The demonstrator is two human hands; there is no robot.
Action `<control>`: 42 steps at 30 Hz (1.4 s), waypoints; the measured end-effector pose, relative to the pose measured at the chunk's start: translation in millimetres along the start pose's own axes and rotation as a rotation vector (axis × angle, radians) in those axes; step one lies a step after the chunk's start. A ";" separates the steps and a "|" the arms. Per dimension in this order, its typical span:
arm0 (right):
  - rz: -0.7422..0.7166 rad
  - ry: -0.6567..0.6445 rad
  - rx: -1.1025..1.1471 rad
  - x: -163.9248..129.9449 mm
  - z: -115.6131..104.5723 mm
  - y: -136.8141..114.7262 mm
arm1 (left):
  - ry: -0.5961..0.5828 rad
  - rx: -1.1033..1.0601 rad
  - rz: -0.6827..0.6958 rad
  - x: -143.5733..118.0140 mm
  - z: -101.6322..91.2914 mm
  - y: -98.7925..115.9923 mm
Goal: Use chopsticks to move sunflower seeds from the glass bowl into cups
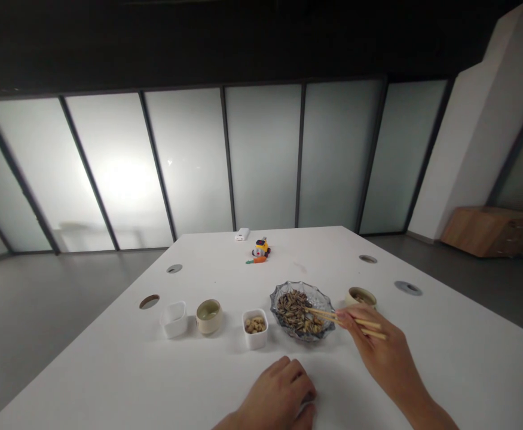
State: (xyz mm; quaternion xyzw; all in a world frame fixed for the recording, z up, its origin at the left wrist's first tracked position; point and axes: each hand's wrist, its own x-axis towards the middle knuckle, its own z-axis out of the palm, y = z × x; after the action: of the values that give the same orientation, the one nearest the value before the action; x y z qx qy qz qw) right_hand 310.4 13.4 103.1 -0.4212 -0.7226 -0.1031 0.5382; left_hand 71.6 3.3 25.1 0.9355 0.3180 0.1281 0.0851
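My right hand (371, 334) is closed around a pair of wooden chopsticks (364, 323). Their tips reach into a scalloped clear glass bowl (326, 300), among dark striped sunflower seeds (292, 307) and some yellowish pieces (314, 324). Whether the tips pinch anything is too small to tell. Below the bowl, my left hand (281, 391) rests on the table with its fingers curled in; the inside of its grip is hidden. Between that hand and the bowl's left side stands a small square white container (256, 341) holding tan, nut-like pieces (255, 324).
Left of these are a beige cup (208, 325) and a white square container (174, 328). Another beige cup (361, 292) sits behind my right hand. Farther back lie a yellow toy vehicle (262, 247), an orange-handled tool (258, 260) and a white object (242, 234). The white table (216, 382) has round holes.
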 end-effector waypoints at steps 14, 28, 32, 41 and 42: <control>0.089 0.106 0.253 -7.0 3.2 -32.2 | 0.087 0.006 0.014 -4.4 -0.7 5.6; 0.101 0.088 0.113 3.0 -7.5 -24.7 | 0.086 -0.015 0.021 -6.1 -3.1 5.7; 0.084 0.114 -0.067 7.4 -19.5 -7.8 | 0.049 0.003 0.014 -5.3 -1.7 2.8; -0.090 0.026 -0.076 5.2 -12.9 -10.7 | 0.056 -0.006 0.021 -5.3 -0.8 1.6; -0.108 0.004 -0.063 4.4 -11.6 -9.6 | 0.054 -0.007 0.019 -5.5 -1.1 1.9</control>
State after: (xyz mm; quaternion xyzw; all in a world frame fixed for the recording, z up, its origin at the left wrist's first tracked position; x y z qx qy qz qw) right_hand 311.2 2.7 114.5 -0.3982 -0.7396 -0.1554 0.5199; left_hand 68.2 -1.5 25.5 0.9344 0.3108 0.1554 0.0783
